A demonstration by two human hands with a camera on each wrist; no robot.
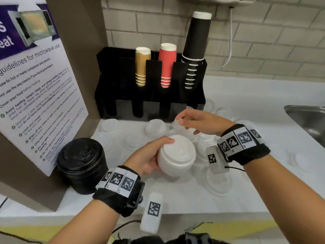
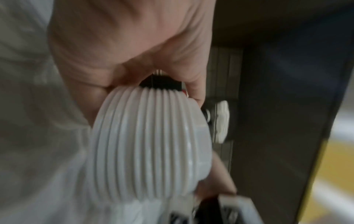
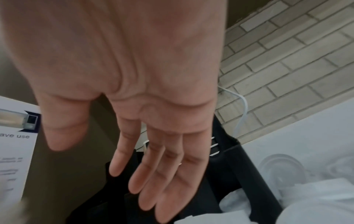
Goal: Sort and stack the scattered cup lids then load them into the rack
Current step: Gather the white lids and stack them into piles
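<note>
Stack of white lids [image 1: 176, 155] — held above the white table [image 1: 246, 196], left hand [image 1: 145, 159] with fingers curled round its side, thumb on top. Right hand [image 1: 202, 121] — fingers straight and relaxed, holding nothing, over loose clear lids [image 1: 155, 128] before the black rack [image 1: 151, 95]. Black lid stack [image 1: 82, 164] stands left.

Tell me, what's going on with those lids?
Left hand grips white lid stack. Right hand open, empty, above loose clear lids. Black lid stack on counter. Rack lid slots unblocked.
</note>
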